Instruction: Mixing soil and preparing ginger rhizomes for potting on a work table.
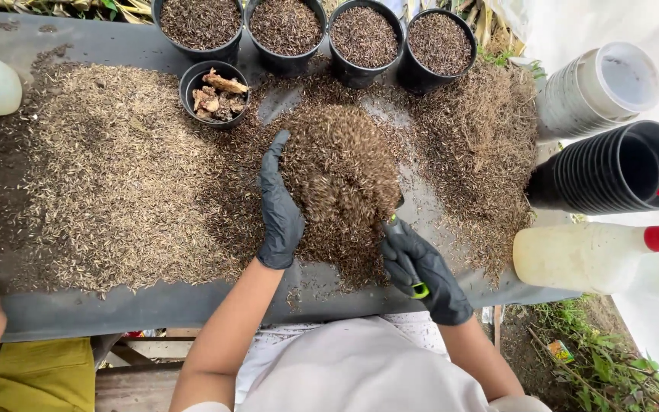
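2 gloved hands gathered a mound of husk mix on a dark table.

The left hand lay flat and open against the mound's left flank. The right hand, at its lower right, was closed around a green-handled trowel buried in it. The mound, brown and strawlike, looked light, loose and crumbly, best scooped from beneath. Behind it stood 4 filled black pots.
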